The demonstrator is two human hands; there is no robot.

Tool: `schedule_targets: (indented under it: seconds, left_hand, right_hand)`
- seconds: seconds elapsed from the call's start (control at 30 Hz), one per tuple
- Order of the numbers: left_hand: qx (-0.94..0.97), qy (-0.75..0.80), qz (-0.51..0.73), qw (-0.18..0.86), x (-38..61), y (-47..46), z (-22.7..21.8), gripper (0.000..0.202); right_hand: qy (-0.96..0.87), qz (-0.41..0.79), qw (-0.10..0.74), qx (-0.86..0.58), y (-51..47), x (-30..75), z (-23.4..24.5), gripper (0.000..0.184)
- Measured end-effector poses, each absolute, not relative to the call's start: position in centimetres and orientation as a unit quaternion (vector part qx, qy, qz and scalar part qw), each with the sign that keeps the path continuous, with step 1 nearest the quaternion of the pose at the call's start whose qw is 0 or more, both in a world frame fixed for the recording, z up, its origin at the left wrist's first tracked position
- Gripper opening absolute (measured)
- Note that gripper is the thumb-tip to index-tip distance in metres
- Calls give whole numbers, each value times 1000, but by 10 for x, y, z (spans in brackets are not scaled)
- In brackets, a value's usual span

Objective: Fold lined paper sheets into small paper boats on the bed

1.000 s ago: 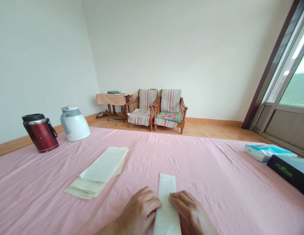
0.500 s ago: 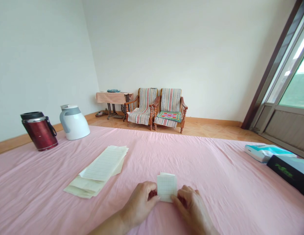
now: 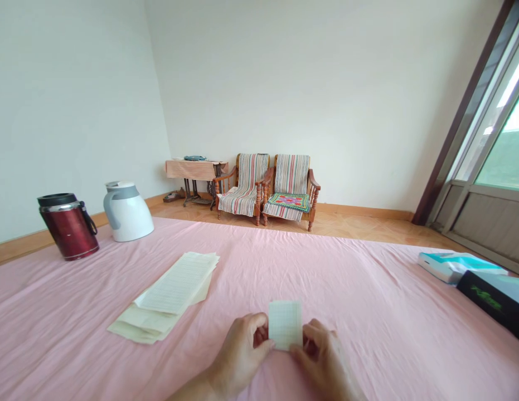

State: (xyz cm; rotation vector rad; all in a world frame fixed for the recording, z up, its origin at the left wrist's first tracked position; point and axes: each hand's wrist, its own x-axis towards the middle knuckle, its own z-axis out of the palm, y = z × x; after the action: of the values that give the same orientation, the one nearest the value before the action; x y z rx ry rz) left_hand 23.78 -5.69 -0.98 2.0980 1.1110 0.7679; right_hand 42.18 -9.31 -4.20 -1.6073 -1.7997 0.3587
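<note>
A small folded piece of lined paper (image 3: 285, 324) stands between my two hands, low in the middle of the head view. My left hand (image 3: 242, 352) pinches its lower left corner between thumb and fingers. At the lower right corner, my right hand (image 3: 324, 359) grips it the same way, the thumb in front. The fingers behind the paper are partly hidden. To the left, a fanned stack of lined paper sheets (image 3: 171, 292) lies on the pink cloth (image 3: 347, 289).
At the back left stand a red thermos (image 3: 69, 228) and a white jug (image 3: 129, 214). A blue-and-white packet (image 3: 460, 264) and a black box (image 3: 489, 298) lie at the right. Beyond the cloth's far edge are two wooden armchairs (image 3: 292, 181) and a small table (image 3: 192, 169).
The back layer that stuck out above the folded paper no longer shows; its top edge is now even. Both hands remain at its lower corners. The view has tipped up slightly.
</note>
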Motion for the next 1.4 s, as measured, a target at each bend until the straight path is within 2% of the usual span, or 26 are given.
schedule_targets:
  seconds: [0.17, 0.3, 0.4, 0.53, 0.7, 0.9, 1.1, 1.23, 1.4]
  left_hand:
    - [917, 272, 293, 2, 213, -76, -2, 26]
    - [929, 259, 247, -93, 198, -90, 3, 26]
    - [920, 312, 228, -68, 193, -91, -2, 23]
    - [909, 350, 227, 16, 189, -85, -11, 18]
    - [881, 371, 265, 124, 189, -81, -11, 16]
    - [803, 449, 301, 252, 190, -84, -9, 37]
    - [768, 474, 309, 298, 191, -78, -8, 34]
    - [756, 474, 319, 320, 193, -74, -4, 24]
    - [744, 477, 326, 336, 196, -71, -4, 24]
  right_hand:
    - [-788, 113, 337, -502, -92, 411, -32, 21]
    - [-840, 67, 297, -449, -81, 403, -24, 16]
    - [-856, 39, 280, -433, -77, 398, -22, 17]
    - [-847, 48, 282, -449, -81, 396, -27, 16]
    - [-831, 64, 281, -476, -85, 397, -30, 25]
    - [-820, 119, 298, -473, -85, 399, -28, 21]
    - [-786, 187, 338, -482, -84, 397, -25, 19]
    - [-763, 190, 336, -518, -79, 393, -26, 30]
    - [-723, 184, 349, -567, -71, 388, -32, 38]
